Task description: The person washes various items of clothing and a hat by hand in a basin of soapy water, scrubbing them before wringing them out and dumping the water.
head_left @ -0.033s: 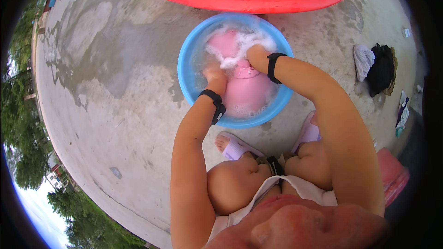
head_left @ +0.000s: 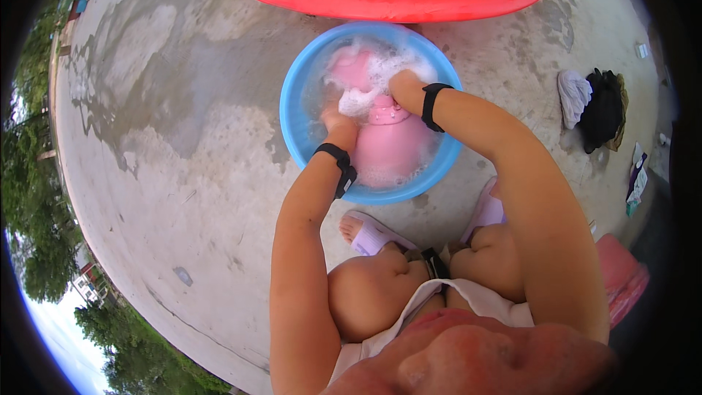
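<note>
A soaked pink garment lies in cloudy, soapy water inside a round blue basin. Part of it balloons up on the near side, below a gathered band with small pale dots. My left hand is partly under water at the left, closed on a foamy bunch of the cloth. Across from it, my right hand is closed on the garment beside the band. Foam and water hide most of the fingers of both hands. White suds float around the far side.
Just beyond the basin stands a big red tub. To the right on the concrete lie a pale grey cloth, a black cloth and a crumpled packet. My feet in lilac slippers are close to the basin's near side.
The foamy cloth between my hands has bunched up higher near my left hand. The suds have shifted a little; both hands stay in almost the same place.
</note>
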